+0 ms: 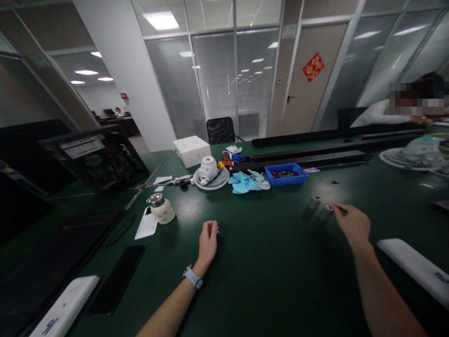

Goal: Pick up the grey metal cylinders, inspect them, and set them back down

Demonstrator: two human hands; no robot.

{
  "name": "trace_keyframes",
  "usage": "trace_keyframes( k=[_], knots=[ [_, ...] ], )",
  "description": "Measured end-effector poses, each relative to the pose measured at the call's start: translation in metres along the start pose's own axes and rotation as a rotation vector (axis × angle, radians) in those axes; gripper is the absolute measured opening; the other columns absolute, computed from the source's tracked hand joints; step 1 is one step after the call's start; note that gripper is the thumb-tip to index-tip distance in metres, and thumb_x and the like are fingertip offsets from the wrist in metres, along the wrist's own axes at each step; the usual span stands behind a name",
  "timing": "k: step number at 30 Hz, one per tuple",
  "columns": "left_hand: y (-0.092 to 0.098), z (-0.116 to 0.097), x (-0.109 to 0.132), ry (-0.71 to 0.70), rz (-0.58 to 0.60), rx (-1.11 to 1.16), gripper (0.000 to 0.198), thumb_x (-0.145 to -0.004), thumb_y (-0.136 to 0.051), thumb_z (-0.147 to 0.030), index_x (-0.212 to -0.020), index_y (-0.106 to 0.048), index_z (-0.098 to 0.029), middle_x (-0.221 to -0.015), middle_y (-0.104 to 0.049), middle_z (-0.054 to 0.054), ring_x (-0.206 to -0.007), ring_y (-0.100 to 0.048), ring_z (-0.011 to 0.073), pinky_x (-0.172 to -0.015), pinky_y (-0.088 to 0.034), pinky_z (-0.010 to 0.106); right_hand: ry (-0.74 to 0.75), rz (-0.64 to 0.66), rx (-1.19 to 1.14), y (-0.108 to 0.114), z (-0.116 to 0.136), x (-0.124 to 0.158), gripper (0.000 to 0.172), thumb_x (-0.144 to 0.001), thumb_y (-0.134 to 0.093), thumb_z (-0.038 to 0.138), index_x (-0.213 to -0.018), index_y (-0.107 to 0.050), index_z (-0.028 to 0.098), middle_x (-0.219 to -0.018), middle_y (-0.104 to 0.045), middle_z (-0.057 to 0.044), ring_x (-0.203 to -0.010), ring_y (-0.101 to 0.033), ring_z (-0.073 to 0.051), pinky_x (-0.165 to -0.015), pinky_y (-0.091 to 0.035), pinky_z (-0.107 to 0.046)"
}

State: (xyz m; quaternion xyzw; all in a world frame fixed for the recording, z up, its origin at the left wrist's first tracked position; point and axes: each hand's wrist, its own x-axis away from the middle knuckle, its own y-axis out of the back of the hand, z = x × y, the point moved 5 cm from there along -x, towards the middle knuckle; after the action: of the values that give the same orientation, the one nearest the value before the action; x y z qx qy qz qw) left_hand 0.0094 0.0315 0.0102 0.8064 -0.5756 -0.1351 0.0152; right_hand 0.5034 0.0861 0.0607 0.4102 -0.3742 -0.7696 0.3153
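My left hand (208,242) rests on the green table (266,271) with its fingers curled loosely inward, holding nothing I can see; a watch sits on its wrist. My right hand (351,222) reaches forward at the right, its fingertips pinched at a small grey cylinder (326,211). A second small cylinder (315,201) stands just beyond it. Further back lie a white fan motor on its round grille (210,174), pale blue fan blades (248,181) and a blue tray (286,174) of small parts.
A cream jar with a metal lid (161,208) and a white phone (147,224) lie left of my hand. A black phone (117,281), a white box (191,150), an open computer case (98,159), long black rails (315,159) and another person's sleeve (375,114) are around.
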Motion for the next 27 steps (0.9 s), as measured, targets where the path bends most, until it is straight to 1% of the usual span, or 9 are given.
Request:
trace_keyframes(
  k=[4,14,16,19,20,21,23,25,27],
  knots=[
    [0.000,-0.001,0.000,0.000,0.005,-0.014,0.042,-0.087,-0.045,-0.059,-0.096,-0.055,-0.019,-0.086,-0.062,0.004,-0.076,-0.061,0.0167,-0.074,-0.048,0.031,-0.051,-0.020,-0.017,0.000,-0.002,0.000,0.033,-0.087,-0.055,0.042,-0.108,-0.073,0.023,-0.103,-0.071,-0.009,-0.082,-0.061,-0.023,-0.064,-0.037,-0.030],
    [-0.001,-0.003,0.001,0.006,0.014,-0.023,0.038,-0.086,-0.048,-0.056,-0.095,-0.054,-0.019,-0.086,-0.061,0.003,-0.077,-0.060,0.0165,-0.075,-0.047,0.030,-0.095,0.081,-0.105,-0.007,-0.009,-0.002,0.034,-0.081,-0.058,0.044,-0.101,-0.075,0.023,-0.101,-0.071,-0.009,-0.087,-0.062,-0.024,-0.067,-0.042,-0.031],
    [-0.001,-0.005,0.002,0.006,0.014,-0.031,0.038,-0.087,-0.048,-0.056,-0.094,-0.054,-0.019,-0.085,-0.060,0.003,-0.077,-0.059,0.0165,-0.074,-0.047,0.030,-0.071,0.071,-0.119,-0.006,-0.008,-0.002,0.039,-0.080,-0.058,0.048,-0.105,-0.074,0.023,-0.105,-0.069,-0.010,-0.090,-0.062,-0.025,-0.071,-0.043,-0.032],
    [-0.001,-0.008,0.002,-0.004,0.012,-0.035,0.038,-0.086,-0.049,-0.056,-0.094,-0.054,-0.019,-0.085,-0.061,0.003,-0.077,-0.060,0.0169,-0.074,-0.047,0.030,0.001,-0.034,-0.098,-0.002,0.002,-0.008,0.055,-0.079,-0.055,0.058,-0.118,-0.067,0.021,-0.114,-0.065,-0.014,-0.098,-0.059,-0.029,-0.078,-0.044,-0.038],
    [-0.001,-0.008,0.002,-0.006,0.011,-0.036,0.039,-0.086,-0.049,-0.056,-0.094,-0.055,-0.019,-0.085,-0.061,0.003,-0.076,-0.060,0.0170,-0.074,-0.048,0.030,0.015,-0.039,-0.071,-0.002,0.007,-0.012,0.060,-0.078,-0.055,0.061,-0.120,-0.066,0.020,-0.115,-0.064,-0.016,-0.100,-0.059,-0.031,-0.079,-0.044,-0.041],
    [-0.001,-0.008,0.002,-0.008,0.009,-0.038,0.039,-0.086,-0.050,-0.056,-0.094,-0.055,-0.019,-0.085,-0.061,0.003,-0.076,-0.060,0.0170,-0.074,-0.048,0.030,0.018,-0.007,-0.033,-0.005,0.012,-0.017,0.064,-0.076,-0.055,0.064,-0.120,-0.065,0.019,-0.113,-0.065,-0.018,-0.100,-0.058,-0.033,-0.079,-0.044,-0.043],
    [-0.001,-0.007,0.002,-0.009,0.007,-0.045,0.040,-0.086,-0.049,-0.057,-0.095,-0.055,-0.019,-0.084,-0.061,0.003,-0.076,-0.060,0.0171,-0.074,-0.048,0.031,0.000,0.151,0.063,-0.016,0.020,-0.029,0.066,-0.071,-0.059,0.066,-0.116,-0.068,0.018,-0.105,-0.066,-0.020,-0.097,-0.059,-0.036,-0.080,-0.042,-0.046],
    [0.000,-0.007,0.002,-0.020,0.002,-0.053,0.039,-0.087,-0.048,-0.056,-0.094,-0.055,-0.018,-0.083,-0.061,0.003,-0.076,-0.060,0.0168,-0.074,-0.048,0.031,-0.044,0.303,0.153,-0.026,0.025,-0.038,0.062,-0.067,-0.064,0.063,-0.108,-0.071,0.017,-0.098,-0.068,-0.020,-0.094,-0.059,-0.036,-0.083,-0.038,-0.048],
    [0.000,-0.007,0.002,-0.032,0.000,-0.062,0.037,-0.088,-0.047,-0.055,-0.094,-0.055,-0.018,-0.082,-0.061,0.002,-0.075,-0.059,0.0163,-0.073,-0.048,0.030,-0.066,0.357,0.214,-0.030,0.028,-0.044,0.055,-0.067,-0.065,0.061,-0.101,-0.073,0.018,-0.094,-0.068,-0.018,-0.093,-0.059,-0.034,-0.088,-0.034,-0.050]
  ],
)
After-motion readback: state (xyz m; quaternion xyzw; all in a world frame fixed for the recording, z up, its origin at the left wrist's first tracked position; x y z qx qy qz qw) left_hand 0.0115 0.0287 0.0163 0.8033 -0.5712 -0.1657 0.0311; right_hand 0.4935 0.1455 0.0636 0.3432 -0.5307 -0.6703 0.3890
